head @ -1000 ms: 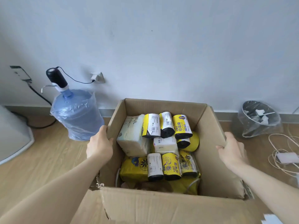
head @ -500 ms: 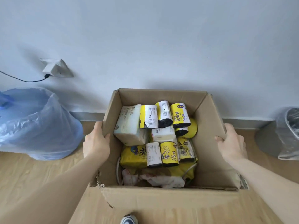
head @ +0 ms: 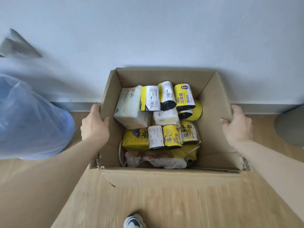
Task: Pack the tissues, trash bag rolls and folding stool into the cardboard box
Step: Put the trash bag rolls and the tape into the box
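Note:
The open cardboard box [head: 213, 99] stands on the wooden floor against the wall. My left hand [head: 94, 127] grips its left wall and my right hand [head: 236, 127] grips its right wall. Inside lie several yellow-and-white trash bag rolls [head: 184, 97], white tissue packs [head: 130, 109] and a yellow tissue pack [head: 134, 140]. A round yellow object [head: 197, 111] shows at the right under the rolls; I cannot tell if it is the folding stool. Crumpled plastic wrap [head: 164, 161] lies at the near side of the box.
A big blue water bottle in a plastic bag [head: 28, 119] stands left of the box, close to my left hand. A grey bin [head: 291, 125] sits at the right edge. The box's near flap [head: 156, 198] hangs toward me, and my shoe [head: 134, 221] shows below it.
The view has closed in on the box and dropped lower. The water bottle and the bin have slid out toward the frame edges. Both hands keep their hold on the box walls.

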